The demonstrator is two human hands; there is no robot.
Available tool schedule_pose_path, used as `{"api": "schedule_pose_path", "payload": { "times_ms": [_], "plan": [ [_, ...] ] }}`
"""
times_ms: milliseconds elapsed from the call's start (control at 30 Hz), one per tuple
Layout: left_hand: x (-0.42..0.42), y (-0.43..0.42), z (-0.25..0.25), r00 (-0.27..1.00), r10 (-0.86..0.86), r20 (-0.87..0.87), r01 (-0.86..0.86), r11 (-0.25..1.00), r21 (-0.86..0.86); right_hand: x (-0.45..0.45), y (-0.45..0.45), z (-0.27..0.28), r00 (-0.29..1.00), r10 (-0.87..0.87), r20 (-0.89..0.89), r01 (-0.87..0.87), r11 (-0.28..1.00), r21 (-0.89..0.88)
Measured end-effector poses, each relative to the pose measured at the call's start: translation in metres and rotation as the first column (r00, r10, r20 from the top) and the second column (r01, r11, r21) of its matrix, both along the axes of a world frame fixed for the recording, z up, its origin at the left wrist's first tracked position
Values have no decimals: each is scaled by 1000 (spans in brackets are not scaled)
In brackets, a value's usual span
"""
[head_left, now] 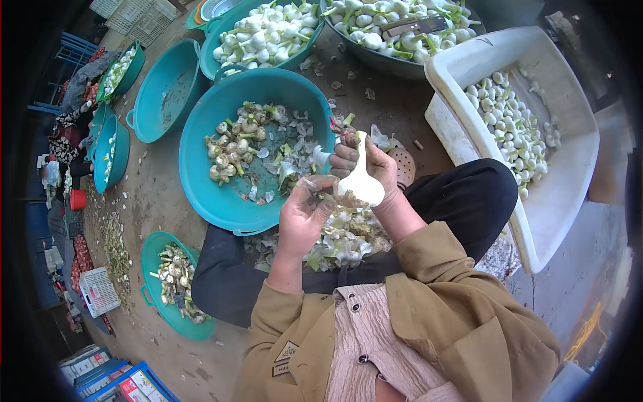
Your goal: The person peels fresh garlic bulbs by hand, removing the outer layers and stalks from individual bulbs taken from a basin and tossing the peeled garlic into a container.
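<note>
A white garlic bulb with a pale stem is held up over my lap. My right hand is closed around its stem and side, with the stem pointing away from me. At the fingers is a small reddish and green bit I cannot make out. My left hand is closed in a pinch at the bulb's near left side, where brownish garlic skin hangs loose. Beyond my hands, a large teal basin holds unpeeled garlic and peeled skins. More skins are heaped in my lap.
A white tub of trimmed garlic stands at right. A dark basin of garlic has a knife-like blade on top. Teal basins stand at left, and a green basin at lower left. A person sits far left.
</note>
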State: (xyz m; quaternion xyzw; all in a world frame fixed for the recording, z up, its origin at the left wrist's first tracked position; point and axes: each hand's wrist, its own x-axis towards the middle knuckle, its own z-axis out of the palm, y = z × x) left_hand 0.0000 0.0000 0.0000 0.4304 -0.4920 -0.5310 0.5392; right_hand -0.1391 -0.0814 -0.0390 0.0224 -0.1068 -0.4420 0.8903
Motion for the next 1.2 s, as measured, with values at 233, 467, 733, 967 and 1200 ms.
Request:
{"api": "schedule_pose_path", "payload": {
  "times_ms": [233,467,733,967,1200],
  "plan": [
    [-1,-1,3,787,210,580,-22,949,-315,2,-2,-13,994,-33,-101,32,999,-8],
    [3,10,15,421,231,877,123,944,-307,11,7,-20,974,-3,-225,32,991,129],
    [18,35,-7,402,-28,915,205,977,-59,8,-12,-13,882,-15,-471,248,864,437],
    [127,-32,-77,351,-112,929,-381,890,252,-101,-64,29,724,-542,427,393,832,391],
    [293,-109,-180,-86,45,995,-461,884,-80,-1,-47,-14,837,-312,-450,467,836,289]
  ]
}}
